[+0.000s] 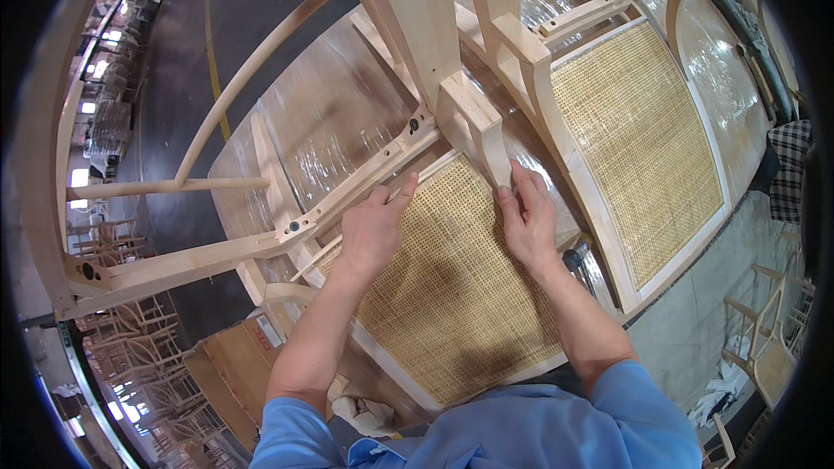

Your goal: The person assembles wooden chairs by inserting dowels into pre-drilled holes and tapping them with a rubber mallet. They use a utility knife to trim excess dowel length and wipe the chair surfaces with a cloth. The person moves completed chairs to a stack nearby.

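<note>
A woven cane panel (452,287) with a pale border lies in front of me, set into a light wooden chair frame (473,108). Along its far left edge runs a thin wooden strip (440,164). My left hand (372,230) is closed over that strip, its index finger stretched along it and the other fingers curled; the palm hides part of the strip. At the panel's far right edge, my right hand (528,219) grips the wooden frame beside the curved upright, thumb on the near side and fingers bent around it.
A second chair frame with a cane panel (638,152) sits to the right on the plastic-wrapped table (339,143). A dark-handled tool (573,259) lies between the panels. Brown cardboard (230,369) is lower left. More chairs (769,339) stand on the floor.
</note>
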A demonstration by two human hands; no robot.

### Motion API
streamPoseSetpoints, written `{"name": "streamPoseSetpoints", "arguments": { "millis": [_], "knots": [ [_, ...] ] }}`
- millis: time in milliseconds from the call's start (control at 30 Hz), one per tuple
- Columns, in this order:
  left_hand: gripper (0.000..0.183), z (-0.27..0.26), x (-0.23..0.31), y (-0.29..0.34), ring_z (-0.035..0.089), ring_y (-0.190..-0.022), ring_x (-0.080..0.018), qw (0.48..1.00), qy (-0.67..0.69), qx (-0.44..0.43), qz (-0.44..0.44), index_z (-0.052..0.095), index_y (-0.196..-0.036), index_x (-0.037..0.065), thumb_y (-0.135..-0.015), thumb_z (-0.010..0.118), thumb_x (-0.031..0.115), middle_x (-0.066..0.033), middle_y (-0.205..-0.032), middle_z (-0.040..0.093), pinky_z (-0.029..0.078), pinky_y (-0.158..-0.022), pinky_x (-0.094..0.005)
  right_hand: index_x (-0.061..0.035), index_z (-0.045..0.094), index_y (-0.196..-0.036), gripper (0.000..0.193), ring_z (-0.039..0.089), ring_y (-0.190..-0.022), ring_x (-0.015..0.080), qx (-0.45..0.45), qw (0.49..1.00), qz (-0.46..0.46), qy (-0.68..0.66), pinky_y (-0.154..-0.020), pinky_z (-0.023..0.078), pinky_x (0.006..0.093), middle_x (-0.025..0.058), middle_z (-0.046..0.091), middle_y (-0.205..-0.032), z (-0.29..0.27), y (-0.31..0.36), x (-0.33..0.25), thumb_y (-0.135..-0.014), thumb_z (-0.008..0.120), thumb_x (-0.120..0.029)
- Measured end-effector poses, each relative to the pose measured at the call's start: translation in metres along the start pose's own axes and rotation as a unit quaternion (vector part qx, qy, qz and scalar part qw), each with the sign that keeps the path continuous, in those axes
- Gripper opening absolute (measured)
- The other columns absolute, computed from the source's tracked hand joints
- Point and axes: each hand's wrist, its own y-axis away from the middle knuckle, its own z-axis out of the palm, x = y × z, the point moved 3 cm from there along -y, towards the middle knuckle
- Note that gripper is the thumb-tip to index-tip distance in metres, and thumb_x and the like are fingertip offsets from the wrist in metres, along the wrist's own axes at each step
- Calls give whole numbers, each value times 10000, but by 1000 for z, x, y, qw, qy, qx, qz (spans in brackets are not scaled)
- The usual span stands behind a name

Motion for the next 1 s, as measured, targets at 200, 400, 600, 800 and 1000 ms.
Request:
{"name": "streamPoseSetpoints", "arguments": {
  "millis": [200,400,600,800,1000],
  "knots": [
    [704,6,25,-23,663,-829,-328,984,106,62,132,522,-1523,292,-891,522,-19,-122,-920,593,562,-803,-445,-53,612,-1403,425,658,-1037,275,-13,999,15,-36,-920,520,344,142,641,-1213,-2,-1,-2,-1000,654,-181],
    [573,6,35,-37,687,-1052,-379,973,206,77,63,532,-1501,243,-981,475,11,-175,-1197,674,544,-933,-451,-61,626,-1397,425,673,-1005,246,-28,998,22,-60,-889,533,324,138,646,-1279,-5,0,4,-992,670,-181],
    [611,-5,24,-32,658,-1172,-375,991,135,-16,14,522,-1509,207,-953,429,-30,-194,-1321,641,534,-1019,-426,-74,625,-1407,435,669,-970,234,-26,997,29,-61,-853,535,323,133,650,-1279,-5,-1,8,-992,674,-199],
    [561,2,17,-27,613,-778,-309,984,154,51,75,600,-1455,271,-967,557,-3,-123,-864,567,518,-753,-403,-78,624,-1409,436,673,-1005,248,-23,998,19,-56,-868,537,327,135,651,-1274,-5,-2,8,-997,672,-210],
    [608,5,18,-32,634,-798,-322,988,131,29,69,583,-1469,280,-941,537,-18,-134,-876,578,527,-760,-419,-73,618,-1415,439,672,-1059,258,-24,998,13,-56,-897,537,331,143,646,-1281,-4,-2,8,-1003,666,-217]
  ]
}}
